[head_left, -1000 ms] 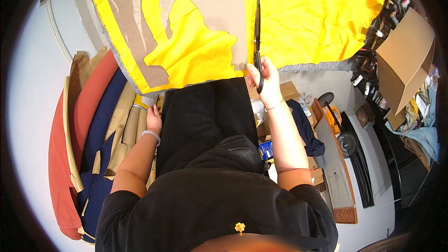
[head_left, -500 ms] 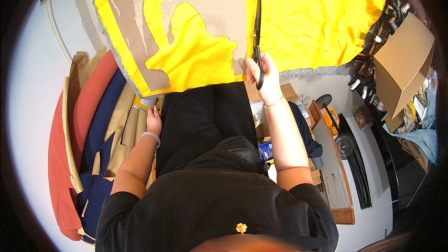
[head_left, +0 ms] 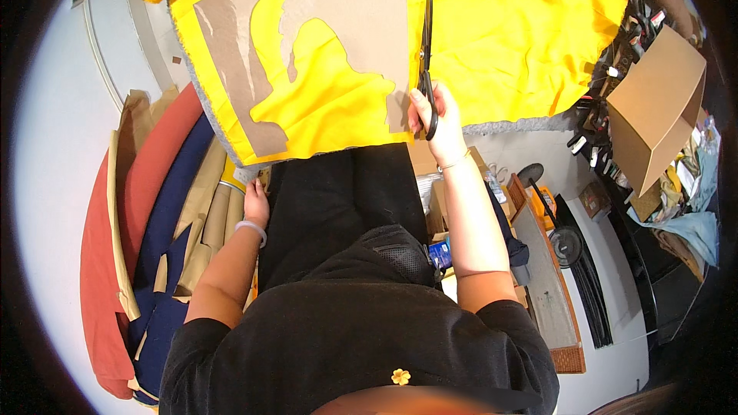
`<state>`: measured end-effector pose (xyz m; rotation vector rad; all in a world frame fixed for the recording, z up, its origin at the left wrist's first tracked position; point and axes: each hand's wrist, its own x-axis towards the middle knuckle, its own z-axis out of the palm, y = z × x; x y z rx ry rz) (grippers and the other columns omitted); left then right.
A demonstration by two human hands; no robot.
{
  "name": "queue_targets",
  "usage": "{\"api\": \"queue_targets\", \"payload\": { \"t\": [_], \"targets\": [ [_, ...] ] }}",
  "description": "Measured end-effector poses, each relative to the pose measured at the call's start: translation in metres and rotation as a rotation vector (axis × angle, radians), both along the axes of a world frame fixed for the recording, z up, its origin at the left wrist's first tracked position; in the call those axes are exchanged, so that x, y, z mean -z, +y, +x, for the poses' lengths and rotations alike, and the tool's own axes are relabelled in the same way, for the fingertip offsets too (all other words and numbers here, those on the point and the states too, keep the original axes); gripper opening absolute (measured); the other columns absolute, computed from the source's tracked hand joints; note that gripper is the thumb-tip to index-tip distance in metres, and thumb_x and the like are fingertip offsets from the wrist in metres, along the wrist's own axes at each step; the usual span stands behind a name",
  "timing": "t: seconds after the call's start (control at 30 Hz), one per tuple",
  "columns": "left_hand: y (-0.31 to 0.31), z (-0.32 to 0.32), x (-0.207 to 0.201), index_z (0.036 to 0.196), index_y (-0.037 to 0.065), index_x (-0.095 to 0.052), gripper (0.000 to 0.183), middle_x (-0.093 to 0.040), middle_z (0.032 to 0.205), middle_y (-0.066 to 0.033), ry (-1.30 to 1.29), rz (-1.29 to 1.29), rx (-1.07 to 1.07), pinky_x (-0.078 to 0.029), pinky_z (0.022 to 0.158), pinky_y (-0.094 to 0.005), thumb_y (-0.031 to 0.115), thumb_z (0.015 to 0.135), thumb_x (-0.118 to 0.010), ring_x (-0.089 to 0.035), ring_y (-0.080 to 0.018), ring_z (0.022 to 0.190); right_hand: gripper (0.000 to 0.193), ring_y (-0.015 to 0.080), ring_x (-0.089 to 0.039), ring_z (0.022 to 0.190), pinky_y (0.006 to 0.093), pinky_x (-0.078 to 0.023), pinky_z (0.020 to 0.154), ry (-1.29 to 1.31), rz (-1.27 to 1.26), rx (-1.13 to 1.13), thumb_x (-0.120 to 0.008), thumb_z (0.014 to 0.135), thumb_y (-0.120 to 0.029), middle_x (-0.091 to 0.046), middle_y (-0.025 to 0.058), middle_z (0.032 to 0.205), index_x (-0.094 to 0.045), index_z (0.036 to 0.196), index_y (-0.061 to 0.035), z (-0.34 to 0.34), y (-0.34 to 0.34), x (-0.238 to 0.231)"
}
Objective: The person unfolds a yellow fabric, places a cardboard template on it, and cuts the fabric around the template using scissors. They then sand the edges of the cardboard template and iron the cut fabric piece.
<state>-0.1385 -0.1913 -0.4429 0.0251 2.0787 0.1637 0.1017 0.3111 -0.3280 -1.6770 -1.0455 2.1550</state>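
Observation:
Yellow fabric [head_left: 523,23] is spread over a table in front of me, with a brown paper pattern [head_left: 346,8] lying on it. My right hand [head_left: 438,111] grips long black scissors [head_left: 425,38] whose blades point away from me along the pattern's right edge. The fabric piece under the pattern [head_left: 323,107] hangs at the table's near edge. My left hand [head_left: 255,201] is low beside my black trousers, under the fabric's near left corner; I cannot see whether it holds anything.
Rolls of red, navy and tan material [head_left: 146,238] lie on the floor at the left. A brown cardboard box [head_left: 657,107] stands at the right, with a black wheeled stand [head_left: 565,238], a woven mat [head_left: 550,292] and clutter below it.
The right hand with the scissors has moved slightly along the pattern's edge, and the cut yellow piece has shifted a little. The left hand has stayed in place.

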Motion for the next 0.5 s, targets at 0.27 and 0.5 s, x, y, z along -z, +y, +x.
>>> {"api": "queue_targets", "payload": {
  "t": [0.27, 0.5],
  "targets": [
    [0.021, -0.028, -0.022, 0.139, -0.003, -0.051, 0.042, -0.068, 0.124, -0.0189, 0.168, 0.12, -0.266, -0.056, 0.09, -0.037, 0.029, 0.114, -0.044, -0.069, -0.0266, 0.102, 0.024, 0.0091, -0.051, 0.05, 0.0249, -0.042, 0.051, -0.045, -0.001, 0.017, -0.072, 0.103, -0.024, -0.056, -0.0005, 0.062, -0.054, 0.094, -0.0103, 0.0, 0.002, 0.009],
    [0.035, -0.119, -0.066, 0.136, -0.003, -0.052, 0.038, -0.065, 0.123, -0.0164, 0.647, 0.281, -0.351, -0.052, 0.1, -0.0375, 0.028, 0.115, -0.044, -0.065, -0.0256, 0.11, 0.029, 0.0092, -0.052, 0.052, 0.0249, -0.042, 0.05, -0.007, -0.014, 0.007, -0.072, 0.103, -0.027, -0.056, 0.0, 0.063, -0.051, 0.095, -0.0089, -0.012, 0.017, 0.011]
  ]
}}
